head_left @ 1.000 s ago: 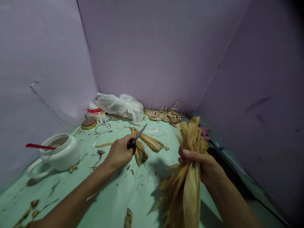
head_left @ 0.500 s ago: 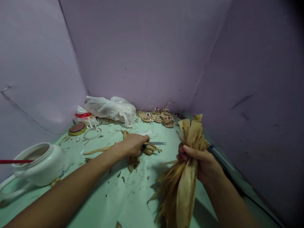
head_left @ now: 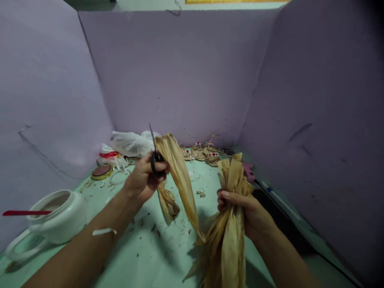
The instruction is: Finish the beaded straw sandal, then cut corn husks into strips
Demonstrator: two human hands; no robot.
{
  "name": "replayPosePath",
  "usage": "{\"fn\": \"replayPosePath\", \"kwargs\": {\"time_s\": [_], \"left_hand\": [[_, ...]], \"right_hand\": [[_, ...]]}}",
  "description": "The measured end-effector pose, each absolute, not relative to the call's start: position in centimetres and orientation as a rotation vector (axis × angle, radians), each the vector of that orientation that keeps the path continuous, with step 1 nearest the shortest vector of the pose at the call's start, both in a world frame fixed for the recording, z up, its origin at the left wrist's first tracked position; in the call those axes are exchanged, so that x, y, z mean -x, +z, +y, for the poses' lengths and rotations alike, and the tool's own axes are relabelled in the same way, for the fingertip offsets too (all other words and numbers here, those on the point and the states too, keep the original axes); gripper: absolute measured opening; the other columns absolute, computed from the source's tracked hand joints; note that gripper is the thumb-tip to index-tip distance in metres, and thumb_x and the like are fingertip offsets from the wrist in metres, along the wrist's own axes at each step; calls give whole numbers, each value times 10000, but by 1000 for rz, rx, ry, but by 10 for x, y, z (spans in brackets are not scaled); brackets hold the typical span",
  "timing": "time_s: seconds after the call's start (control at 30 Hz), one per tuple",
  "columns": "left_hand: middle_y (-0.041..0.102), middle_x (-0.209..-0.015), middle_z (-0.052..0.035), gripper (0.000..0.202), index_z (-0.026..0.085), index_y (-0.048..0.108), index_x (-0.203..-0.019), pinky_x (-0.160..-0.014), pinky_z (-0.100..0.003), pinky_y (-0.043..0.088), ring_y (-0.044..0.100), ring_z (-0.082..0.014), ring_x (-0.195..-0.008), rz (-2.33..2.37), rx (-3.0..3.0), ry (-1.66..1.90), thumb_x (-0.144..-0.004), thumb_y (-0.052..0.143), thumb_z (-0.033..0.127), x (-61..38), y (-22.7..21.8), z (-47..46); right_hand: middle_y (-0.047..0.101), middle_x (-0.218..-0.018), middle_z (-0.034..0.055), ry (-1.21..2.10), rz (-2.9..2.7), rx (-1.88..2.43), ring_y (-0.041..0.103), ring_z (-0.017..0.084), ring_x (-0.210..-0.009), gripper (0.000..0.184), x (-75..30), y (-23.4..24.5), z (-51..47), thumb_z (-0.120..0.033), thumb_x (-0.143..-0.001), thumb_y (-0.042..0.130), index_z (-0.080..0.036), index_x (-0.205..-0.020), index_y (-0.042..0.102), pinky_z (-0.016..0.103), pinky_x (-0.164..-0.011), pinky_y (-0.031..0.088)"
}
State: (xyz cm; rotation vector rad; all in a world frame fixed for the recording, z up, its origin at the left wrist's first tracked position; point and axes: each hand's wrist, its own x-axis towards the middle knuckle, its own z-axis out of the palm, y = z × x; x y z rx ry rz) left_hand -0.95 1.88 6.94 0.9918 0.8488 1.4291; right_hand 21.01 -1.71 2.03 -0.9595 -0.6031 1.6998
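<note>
My left hand [head_left: 147,176] is closed around black-handled scissors [head_left: 157,163], their blade pointing up and a little left. Against its fingertips a long dried husk strip [head_left: 181,176] slants down to the right, its lower tip by the bundle; it seems pinched together with the scissors. My right hand [head_left: 244,210] grips a thick bundle of dried husks [head_left: 232,248] around its upper part, with blunt ends sticking up and loose ends hanging down. Another crumpled husk piece [head_left: 168,204] shows below and behind my left hand.
A white pot [head_left: 58,218] with a red stick [head_left: 27,213] stands at left. Behind are a round tin [head_left: 102,172], wire rings [head_left: 119,176], a white plastic bag [head_left: 133,144] and several woven pieces with red beads [head_left: 213,158]. A pink tool [head_left: 248,172] and black object [head_left: 279,220] lie right.
My left hand has risen from the table toward the left, lifting the scissors upright, with the husk strip now beside them. My right hand still grips the bundle. The view has tilted up slightly.
</note>
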Motion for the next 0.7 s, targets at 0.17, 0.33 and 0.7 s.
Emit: {"fn": "replayPosePath", "kwargs": {"time_s": [0.17,0.33,0.7], "left_hand": [[518,-561,57,334,157,487,-770,-352,-138,330,463,-56,-447,889,-759,1295,-479,631,76,-2,15,-18],[539,-610,62,429,162,485,-857,-358,-162,357,469,-60,-446,912,-714,1365,-476,668,91,-4,-11,-20],[554,-609,52,487,162,465,-932,-377,-184,370,486,-84,-466,915,-752,1417,-494,661,83,-3,-18,-20]], "right_hand": [[698,-733,89,2042,-667,912,633,183,-639,262,-182,3,-24,-200,-523,712,-108,-768,696,299,-637,503],[702,-741,76,2105,-778,848,638,186,-620,344,-168,-11,-32,-204,-541,725,-141,-876,677,318,-652,498],[602,-514,16,2010,-787,1092,500,95,-423,293,-166,-13,-34,-239,-466,756,-108,-721,698,202,-430,402]]}}
